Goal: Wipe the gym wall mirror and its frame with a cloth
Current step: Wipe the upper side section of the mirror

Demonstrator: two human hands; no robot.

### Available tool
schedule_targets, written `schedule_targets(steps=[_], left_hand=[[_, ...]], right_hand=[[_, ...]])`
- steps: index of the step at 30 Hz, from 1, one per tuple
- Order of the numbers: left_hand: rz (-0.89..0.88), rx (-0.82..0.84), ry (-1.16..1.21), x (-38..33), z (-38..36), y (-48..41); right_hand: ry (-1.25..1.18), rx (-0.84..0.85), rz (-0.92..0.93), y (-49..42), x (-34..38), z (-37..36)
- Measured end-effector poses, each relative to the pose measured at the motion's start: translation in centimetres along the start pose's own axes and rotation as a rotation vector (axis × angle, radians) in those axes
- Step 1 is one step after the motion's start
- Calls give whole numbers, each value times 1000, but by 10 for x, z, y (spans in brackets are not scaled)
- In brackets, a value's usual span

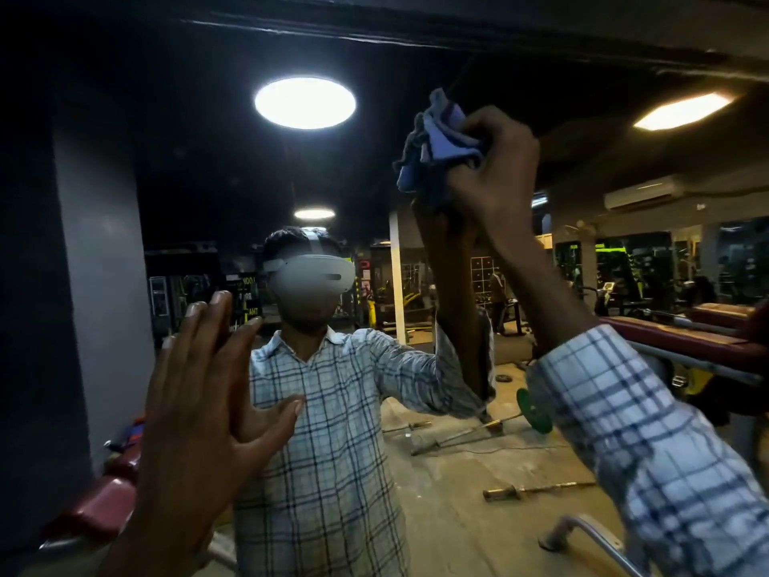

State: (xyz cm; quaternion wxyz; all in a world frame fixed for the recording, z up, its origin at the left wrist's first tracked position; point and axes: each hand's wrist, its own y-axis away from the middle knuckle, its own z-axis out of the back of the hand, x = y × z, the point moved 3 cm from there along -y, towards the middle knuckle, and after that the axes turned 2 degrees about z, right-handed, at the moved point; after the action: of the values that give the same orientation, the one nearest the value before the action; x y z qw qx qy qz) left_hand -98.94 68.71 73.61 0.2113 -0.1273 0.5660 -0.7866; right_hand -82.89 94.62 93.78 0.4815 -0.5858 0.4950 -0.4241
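My right hand (495,177) grips the bunched blue cloth (437,139), fingers curled round it, pressed high on the wall mirror (199,160), up and right of my reflection (324,389). My left hand (199,389) is flat with fingers straight, low left, and seems braced on the glass. Only the right hand has the cloth, and what I take for the top frame edge (374,37) runs sideways above it, apart, so I judge the next stroke goes up.

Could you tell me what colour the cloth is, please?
Blue, with darker stripes; the cloth shows in the head view.
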Motion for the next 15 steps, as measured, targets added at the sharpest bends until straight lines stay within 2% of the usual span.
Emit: schedule_targets(steps=[2,3,6,8,9,12,14,15], left_hand=[[14,6,6,-1,-1,1],[19,3,14,-2,-2,1],[29,-12,22,-6,-5,-2],[20,-21,19,-12,-8,-3],[12,-18,15,-15,-10,-4],[5,12,12,-25,-17,-8],[4,30,10,-36,-25,-9],[0,22,9,-43,-28,-8]], right_hand=[[-58,9,16,28,4,0],[-129,110,78,55,13,-1],[-256,589,260,144,27,7],[-217,678,255,154,7,24],[-185,629,228,144,-9,34],[-19,298,51,108,-56,67],[0,100,-113,111,-68,80],[-41,53,-147,124,-64,80]])
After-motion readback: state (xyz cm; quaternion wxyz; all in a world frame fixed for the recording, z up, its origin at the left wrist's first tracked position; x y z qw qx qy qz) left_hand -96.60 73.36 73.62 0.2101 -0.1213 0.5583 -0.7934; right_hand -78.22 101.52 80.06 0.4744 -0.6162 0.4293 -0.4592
